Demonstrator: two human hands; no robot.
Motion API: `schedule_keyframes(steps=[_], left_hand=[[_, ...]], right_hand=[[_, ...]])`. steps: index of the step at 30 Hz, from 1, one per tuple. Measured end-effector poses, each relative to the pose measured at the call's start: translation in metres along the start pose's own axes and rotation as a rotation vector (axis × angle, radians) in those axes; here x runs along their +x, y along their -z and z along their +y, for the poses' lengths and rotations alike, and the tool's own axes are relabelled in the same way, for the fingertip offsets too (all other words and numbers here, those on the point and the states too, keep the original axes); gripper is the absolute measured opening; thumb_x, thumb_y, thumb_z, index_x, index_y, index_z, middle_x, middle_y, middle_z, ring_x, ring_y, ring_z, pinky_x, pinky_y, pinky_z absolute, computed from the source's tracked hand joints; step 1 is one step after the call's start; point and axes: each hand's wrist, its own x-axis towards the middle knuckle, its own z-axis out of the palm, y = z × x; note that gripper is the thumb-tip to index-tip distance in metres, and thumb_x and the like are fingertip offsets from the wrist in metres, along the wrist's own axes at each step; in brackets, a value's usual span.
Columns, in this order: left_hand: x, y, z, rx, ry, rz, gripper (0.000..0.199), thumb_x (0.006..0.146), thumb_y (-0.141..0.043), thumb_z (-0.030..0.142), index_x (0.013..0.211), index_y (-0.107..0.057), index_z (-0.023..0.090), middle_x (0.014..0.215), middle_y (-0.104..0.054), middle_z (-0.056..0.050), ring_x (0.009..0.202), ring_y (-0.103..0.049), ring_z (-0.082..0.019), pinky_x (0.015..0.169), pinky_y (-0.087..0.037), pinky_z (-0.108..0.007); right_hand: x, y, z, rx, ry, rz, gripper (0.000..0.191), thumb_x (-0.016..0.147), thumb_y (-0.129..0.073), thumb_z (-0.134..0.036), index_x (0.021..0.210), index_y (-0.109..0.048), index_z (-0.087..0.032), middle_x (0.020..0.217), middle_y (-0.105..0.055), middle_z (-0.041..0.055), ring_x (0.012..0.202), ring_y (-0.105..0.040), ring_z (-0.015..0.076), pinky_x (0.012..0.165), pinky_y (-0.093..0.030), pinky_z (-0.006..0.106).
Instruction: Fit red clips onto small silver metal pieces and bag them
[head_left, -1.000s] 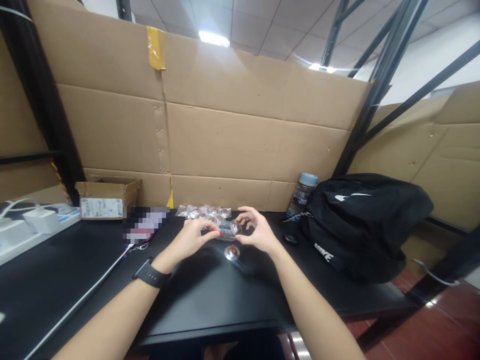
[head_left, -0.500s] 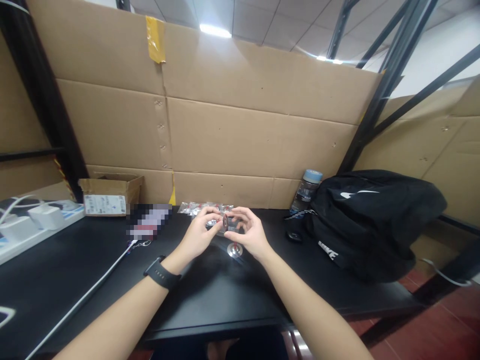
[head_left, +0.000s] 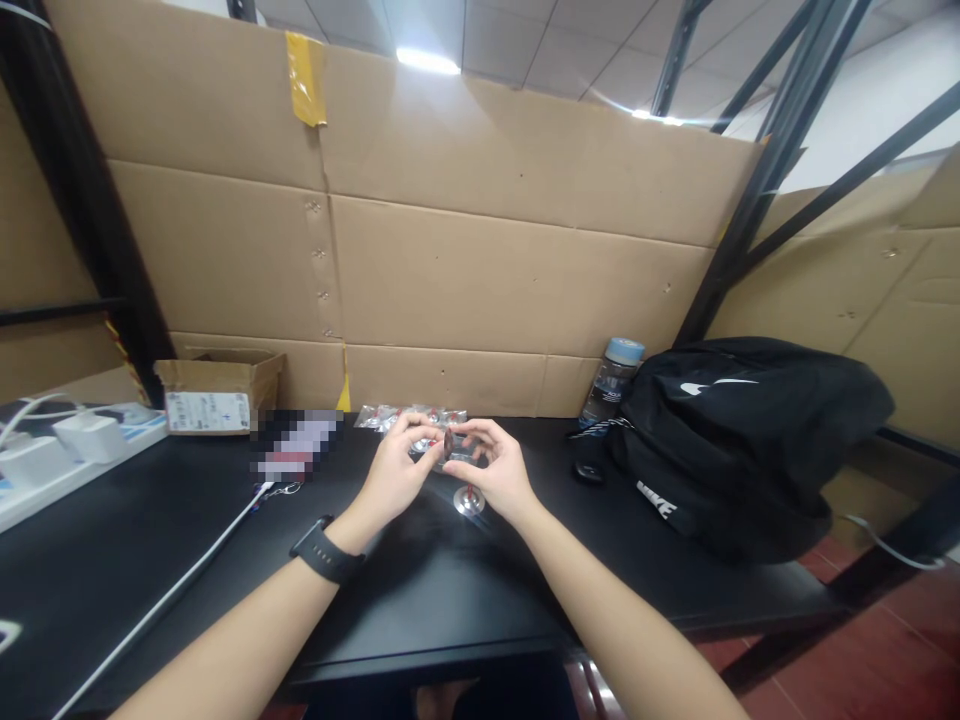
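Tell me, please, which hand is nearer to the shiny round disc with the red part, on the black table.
Right. The right hand is just above the shiny round disc in the view; the left hand is farther, up and to its left.

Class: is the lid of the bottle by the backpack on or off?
On: the blue lid caps the top of the bottle. How tightly, I cannot tell.

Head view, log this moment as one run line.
left hand: on small disc | right hand: on same disc | black table: silvery disc nearer wearer, clear packets beyond hands
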Motion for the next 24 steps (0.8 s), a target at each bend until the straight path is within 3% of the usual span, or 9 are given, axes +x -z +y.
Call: schedule_keyframes(steps=[4,11,18,24], left_hand=[[-0.002,0.001,0.004,0.123,-0.049,0.046,0.011,0.091,-0.062,0.029,0.09,-0.071,0.023,0.104,-0.059,-0.005,0.104,-0.058,-0.023,0.096,-0.044,-0.039],[-0.004,0.002,0.01,0.33,-0.115,0.026,0.011,0.091,-0.061,0.028,0.09,-0.071,0.024,0.108,-0.06,-0.006,0.11,-0.054,-0.028,0.099,-0.038,-0.048],[-0.003,0.001,0.007,0.244,-0.04,-0.019,0.013,0.091,-0.059,0.027,0.086,-0.071,0.024,0.108,-0.059,-0.006,0.109,-0.055,-0.025,0.097,-0.042,-0.043],[-0.002,0.004,0.004,0.242,-0.025,0.037,0.013,0.09,-0.063,0.03,0.084,-0.071,0.023,0.107,-0.058,-0.006,0.106,-0.056,-0.025,0.096,-0.043,-0.043]], right_hand=[[-0.001,-0.003,0.0,0.03,-0.033,0.02,0.046,0.064,-0.089,-0.033,0.104,-0.068,-0.022,0.109,-0.073,0.0068,0.088,-0.063,0.0187,0.067,-0.047,0.028],[-0.001,-0.003,0.005,0.055,-0.128,0.035,0.035,0.065,-0.087,-0.039,0.089,-0.072,-0.019,0.097,-0.074,0.0069,0.071,-0.064,0.0162,0.06,-0.049,0.028],[0.002,0.004,0.006,-0.026,-0.092,-0.008,0.038,0.057,-0.092,-0.036,0.086,-0.075,-0.019,0.112,-0.075,0.0096,0.083,-0.069,0.0212,0.062,-0.049,0.029],[0.002,0.007,0.002,-0.035,-0.109,-0.088,0.032,0.077,-0.08,-0.041,0.101,-0.077,-0.02,0.102,-0.076,0.0078,0.086,-0.07,0.0218,0.072,-0.054,0.033]])
